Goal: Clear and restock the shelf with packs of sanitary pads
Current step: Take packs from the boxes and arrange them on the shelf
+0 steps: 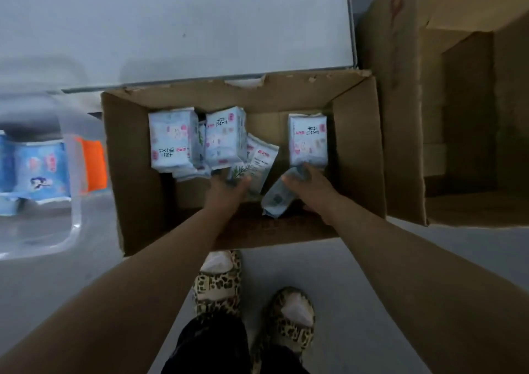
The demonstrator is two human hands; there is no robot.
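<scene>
Leopard slippers (217, 285), right hand (309, 186) gripping tilted pack (276, 199), left hand (226, 187) on leaf-print pack (259, 167), grip unclear, inside box (128, 159)

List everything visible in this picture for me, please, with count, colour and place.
open box: one, brown cardboard, centre floor.
pad packs: at least four, pale blue-white, inside open box.
held pack: one, pale blue, in right hand.
second box: one, brown cardboard, right.
white panel: one, white, behind open box.
clear bin: one, transparent, left, holding blue packs and orange item.
slippers: two, leopard print, below box.
left hand: one, at leaf-printed pack, grip unclear.
right hand: one, grips held pack.
</scene>
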